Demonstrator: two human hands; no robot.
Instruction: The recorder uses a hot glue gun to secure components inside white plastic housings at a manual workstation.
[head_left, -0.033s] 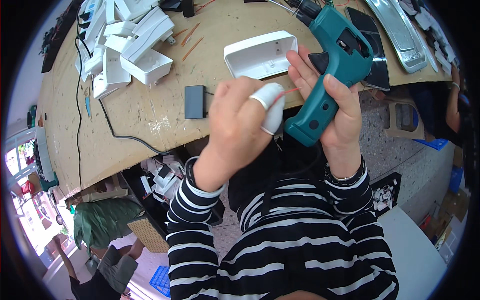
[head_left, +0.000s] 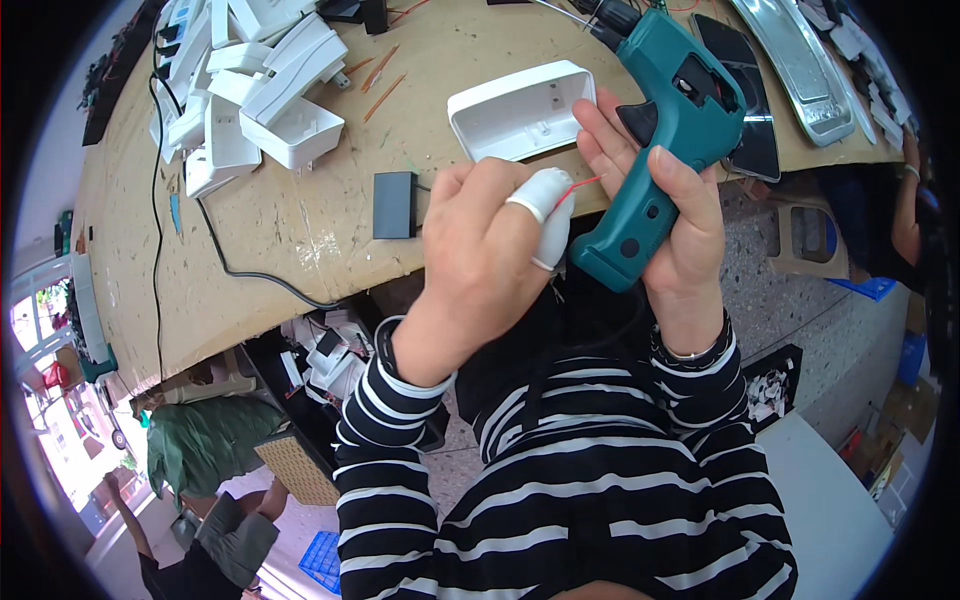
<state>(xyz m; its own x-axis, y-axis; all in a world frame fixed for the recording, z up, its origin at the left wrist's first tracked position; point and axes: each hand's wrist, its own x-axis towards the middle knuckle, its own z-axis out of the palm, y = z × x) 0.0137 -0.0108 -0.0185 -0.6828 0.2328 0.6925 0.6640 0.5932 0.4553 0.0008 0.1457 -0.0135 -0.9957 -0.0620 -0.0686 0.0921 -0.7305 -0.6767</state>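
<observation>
My left hand [head_left: 480,245], with white covers [head_left: 545,205] on its thumb and a finger, pinches a thin red wire [head_left: 580,186] whose tip points toward the drill's handle. A teal power drill [head_left: 680,130] with a black trigger and a black chuck lies in my right hand [head_left: 690,230]. The thumb presses on its handle, while the fingers stretch out behind it, past the trigger. Just beyond both hands an open white plastic housing [head_left: 520,112] rests on the table. Left of my left hand is a small black box [head_left: 395,206] with a cable.
White plastic housings and plugs [head_left: 265,95] are heaped at the table's far left. Black cables [head_left: 250,274] run over the tabletop [head_left: 290,200]. A dark flat panel [head_left: 755,120] and a metal tray [head_left: 810,80] lie at the right. People sit or stand nearby on both sides.
My left hand has shifted slightly right with the red wire, which now bends more. The small black box has slid a little right. The right hand and drill stay almost still.
</observation>
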